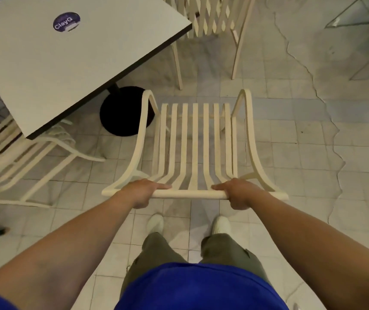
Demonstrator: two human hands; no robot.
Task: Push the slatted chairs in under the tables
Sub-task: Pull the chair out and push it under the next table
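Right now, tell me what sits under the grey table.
A black round base with its post, and cream slatted chairs poking out at the near corner. The tabletop covers their seats, so their number is unclear.

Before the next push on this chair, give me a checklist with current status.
1. Grip of left hand on top rail of chair: ok.
2. Grip of right hand on the same rail: ok.
3. Chair aimed under the table: not ok. The table sits ahead and to the left, and the chair points past its corner.
4. Clearance between chair and table base: cannot tell, they overlap in view.
5. Path straight ahead: not ok, another chair stands there.
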